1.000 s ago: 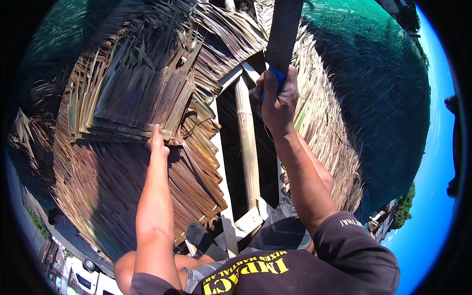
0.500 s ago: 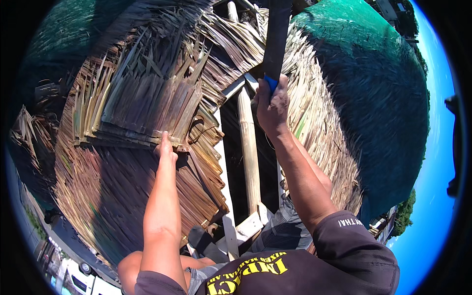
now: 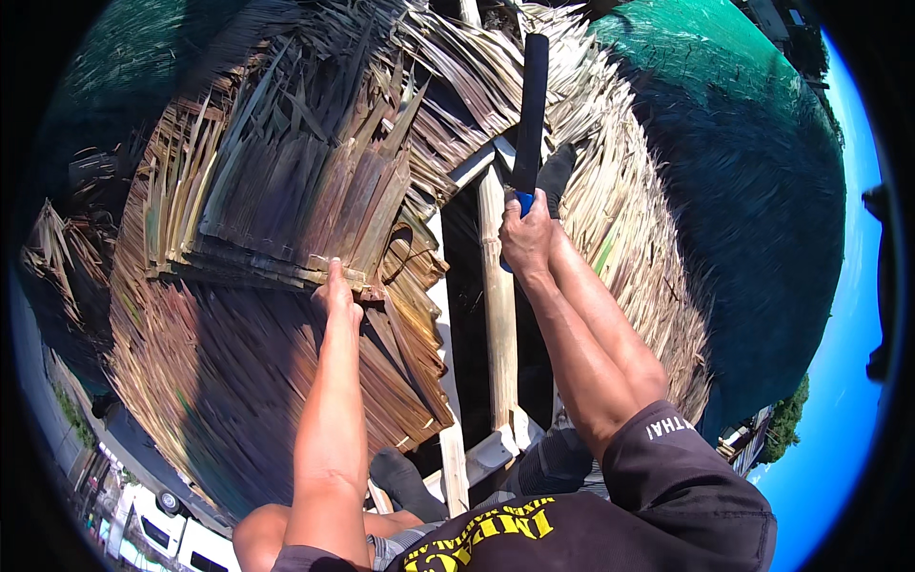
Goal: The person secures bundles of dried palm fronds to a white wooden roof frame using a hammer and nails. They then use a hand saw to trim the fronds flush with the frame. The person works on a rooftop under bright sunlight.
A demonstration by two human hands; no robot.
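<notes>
A stack of dried palm-leaf thatch panels point(image 3: 276, 205) lies on the roof slope to the left. My left hand point(image 3: 338, 297) is closed on the stack's near edge by its right corner, thumb on top and the other fingers hidden beneath. My right hand point(image 3: 527, 236) is wrapped round the blue handle of a machete point(image 3: 531, 105). Its dark, broad blade points away from me, above the roof opening and apart from the panels.
Between the thatched slopes runs an opening with a bamboo pole point(image 3: 498, 315) and a pale wooden batten point(image 3: 448, 381). Laid thatch point(image 3: 620, 238) covers the right slope, with green netting point(image 3: 686, 48) beyond. My dark-socked feet rest near the opening. A white vehicle point(image 3: 167, 524) stands far below left.
My right hand has drawn the machete lower and nearer me, so the whole blade now shows. My left hand keeps its hold on the panel edge. The view has shifted slightly.
</notes>
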